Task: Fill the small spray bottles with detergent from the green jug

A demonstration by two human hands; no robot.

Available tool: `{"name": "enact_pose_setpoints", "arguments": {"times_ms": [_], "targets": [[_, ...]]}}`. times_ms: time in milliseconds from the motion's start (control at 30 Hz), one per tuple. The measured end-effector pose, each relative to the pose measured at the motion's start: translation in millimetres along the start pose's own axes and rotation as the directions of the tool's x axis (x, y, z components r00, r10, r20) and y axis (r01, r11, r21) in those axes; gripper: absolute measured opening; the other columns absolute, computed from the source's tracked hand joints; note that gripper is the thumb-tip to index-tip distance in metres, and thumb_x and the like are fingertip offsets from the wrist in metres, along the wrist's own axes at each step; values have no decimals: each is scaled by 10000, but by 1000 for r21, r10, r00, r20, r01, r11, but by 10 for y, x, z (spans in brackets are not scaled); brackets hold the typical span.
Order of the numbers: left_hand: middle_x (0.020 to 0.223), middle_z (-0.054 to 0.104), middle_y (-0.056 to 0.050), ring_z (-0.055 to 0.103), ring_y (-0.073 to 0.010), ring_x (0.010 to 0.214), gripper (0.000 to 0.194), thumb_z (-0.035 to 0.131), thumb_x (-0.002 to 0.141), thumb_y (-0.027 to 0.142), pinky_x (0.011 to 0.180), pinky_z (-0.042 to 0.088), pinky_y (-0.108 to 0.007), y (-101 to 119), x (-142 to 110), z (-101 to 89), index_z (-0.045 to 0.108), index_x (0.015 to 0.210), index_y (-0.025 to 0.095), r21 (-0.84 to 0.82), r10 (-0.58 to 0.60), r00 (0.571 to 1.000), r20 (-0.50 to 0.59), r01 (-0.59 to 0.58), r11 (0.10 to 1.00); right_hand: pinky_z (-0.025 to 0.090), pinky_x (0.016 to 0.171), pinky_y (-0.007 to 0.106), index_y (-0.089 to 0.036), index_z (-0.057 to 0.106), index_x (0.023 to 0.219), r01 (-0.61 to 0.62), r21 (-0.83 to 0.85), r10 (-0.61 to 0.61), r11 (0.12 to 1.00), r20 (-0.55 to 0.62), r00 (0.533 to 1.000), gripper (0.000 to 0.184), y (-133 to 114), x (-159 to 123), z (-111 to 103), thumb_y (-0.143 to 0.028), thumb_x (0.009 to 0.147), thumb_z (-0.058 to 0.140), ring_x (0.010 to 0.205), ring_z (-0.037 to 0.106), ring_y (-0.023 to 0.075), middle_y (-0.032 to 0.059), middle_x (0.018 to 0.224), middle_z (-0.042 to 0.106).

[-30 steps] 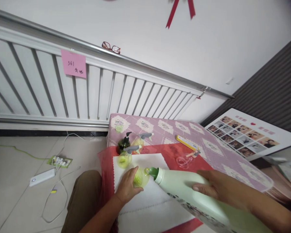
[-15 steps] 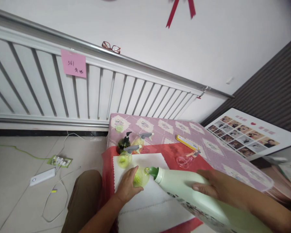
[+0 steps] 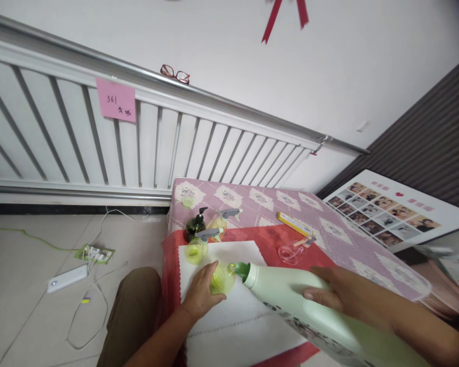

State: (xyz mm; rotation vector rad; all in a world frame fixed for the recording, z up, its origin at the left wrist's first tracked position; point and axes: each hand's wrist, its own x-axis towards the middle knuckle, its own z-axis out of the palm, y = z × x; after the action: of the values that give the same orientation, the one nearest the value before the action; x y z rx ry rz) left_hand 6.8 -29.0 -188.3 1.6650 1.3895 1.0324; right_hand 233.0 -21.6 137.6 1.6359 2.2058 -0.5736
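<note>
My left hand [image 3: 202, 291] is closed around a small yellow-green bottle [image 3: 225, 279] with no spray head on it, on the white sheet. My right hand [image 3: 334, 290] grips a large pale green detergent bottle [image 3: 290, 288], tilted so that its dark green spout meets the small bottle's mouth. Whether liquid is flowing is too fine to make out. Just beyond my left hand stands a yellow-green spray bottle [image 3: 197, 251] with a grey trigger. Behind it are a dark pump bottle [image 3: 195, 226] and an orange-tinted spray bottle [image 3: 217, 223].
White sheets [image 3: 248, 341] and a red cloth [image 3: 248, 234] cover part of the patterned tablecloth [image 3: 248, 201]. A yellow box [image 3: 295, 224] and a coil of clear pink tubing [image 3: 290, 254] lie farther right. A white power bank [image 3: 68, 278] and cables lie on the floor.
</note>
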Motion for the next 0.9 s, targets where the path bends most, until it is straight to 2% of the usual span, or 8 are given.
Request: {"name": "enact_pose_setpoints", "arguments": {"times_ms": [900], "targets": [[1436, 438, -117, 398, -289, 1323, 909, 768, 607, 260, 1125, 305, -462, -7, -2, 5, 344, 1409, 197, 20, 7, 1000, -11, -7, 1000, 472, 685, 358, -200, 612, 869, -15, -3, 15, 1000, 6, 1000, 516, 40, 24, 34, -676, 828, 416, 796, 650, 266, 80, 869, 704]]}}
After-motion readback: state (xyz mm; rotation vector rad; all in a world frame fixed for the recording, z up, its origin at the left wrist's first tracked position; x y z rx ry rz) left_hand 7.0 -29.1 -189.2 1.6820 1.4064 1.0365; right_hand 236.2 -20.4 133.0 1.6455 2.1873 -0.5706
